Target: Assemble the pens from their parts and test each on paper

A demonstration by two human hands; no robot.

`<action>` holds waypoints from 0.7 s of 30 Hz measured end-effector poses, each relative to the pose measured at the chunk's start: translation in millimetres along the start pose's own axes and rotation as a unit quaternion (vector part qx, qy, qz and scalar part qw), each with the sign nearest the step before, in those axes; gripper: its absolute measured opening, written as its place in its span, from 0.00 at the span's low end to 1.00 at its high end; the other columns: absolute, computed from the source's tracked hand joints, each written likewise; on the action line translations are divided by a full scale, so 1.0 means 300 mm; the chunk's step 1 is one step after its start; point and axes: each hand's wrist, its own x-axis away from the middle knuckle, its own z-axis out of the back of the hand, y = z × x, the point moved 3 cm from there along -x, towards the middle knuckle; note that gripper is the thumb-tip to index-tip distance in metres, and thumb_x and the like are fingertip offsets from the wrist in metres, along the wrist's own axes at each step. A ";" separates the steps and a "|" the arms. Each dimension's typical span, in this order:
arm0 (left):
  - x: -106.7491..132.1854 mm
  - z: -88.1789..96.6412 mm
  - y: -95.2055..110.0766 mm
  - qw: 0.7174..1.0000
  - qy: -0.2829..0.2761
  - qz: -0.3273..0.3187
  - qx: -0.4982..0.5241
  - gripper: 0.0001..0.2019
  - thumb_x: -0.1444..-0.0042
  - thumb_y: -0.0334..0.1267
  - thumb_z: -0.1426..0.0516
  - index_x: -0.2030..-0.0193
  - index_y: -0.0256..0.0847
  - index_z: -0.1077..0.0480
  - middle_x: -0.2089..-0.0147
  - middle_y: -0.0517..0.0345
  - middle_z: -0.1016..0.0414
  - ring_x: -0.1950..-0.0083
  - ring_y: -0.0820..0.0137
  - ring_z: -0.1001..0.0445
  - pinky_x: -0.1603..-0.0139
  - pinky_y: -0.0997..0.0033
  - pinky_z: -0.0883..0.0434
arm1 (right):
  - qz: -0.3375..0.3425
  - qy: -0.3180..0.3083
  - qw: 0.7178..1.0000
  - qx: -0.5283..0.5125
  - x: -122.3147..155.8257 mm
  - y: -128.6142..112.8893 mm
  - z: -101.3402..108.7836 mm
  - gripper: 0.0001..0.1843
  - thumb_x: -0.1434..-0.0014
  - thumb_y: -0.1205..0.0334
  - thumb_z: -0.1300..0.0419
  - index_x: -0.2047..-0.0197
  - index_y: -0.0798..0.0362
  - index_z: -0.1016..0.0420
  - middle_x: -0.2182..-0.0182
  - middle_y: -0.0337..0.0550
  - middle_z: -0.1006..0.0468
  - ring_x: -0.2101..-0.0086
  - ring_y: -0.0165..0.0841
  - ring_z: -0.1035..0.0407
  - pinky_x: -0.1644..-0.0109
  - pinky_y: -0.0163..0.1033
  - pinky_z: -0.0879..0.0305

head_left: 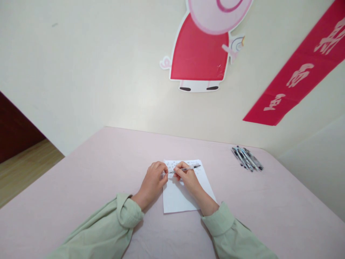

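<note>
A white sheet of paper (178, 198) with handwriting along its top lies on the pink table (81, 187). My right hand (188, 178) rests over the sheet and grips a pen (188, 168) that lies nearly level above the written lines. My left hand (153, 181) sits at the sheet's left edge, fingers curled, its fingertips meeting the pen's left end. Both arms wear light green sleeves.
Several pens (247, 158) lie bunched at the table's far right. The table stands against a cream wall bearing a cartoon pig cutout (201, 50) and a red banner (299, 72). Wooden floor (24, 169) shows past the table's left edge.
</note>
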 end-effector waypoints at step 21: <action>0.002 -0.010 -0.014 0.998 -0.013 0.032 0.044 0.02 0.44 0.32 0.48 0.66 0.42 0.34 0.64 0.55 0.30 0.59 0.62 0.32 0.55 0.62 0.36 | 0.011 -0.028 1.000 0.002 0.001 -0.003 0.002 0.08 0.49 0.58 0.39 0.73 0.51 0.33 0.79 0.35 0.28 0.78 0.28 0.37 0.71 0.34 0.40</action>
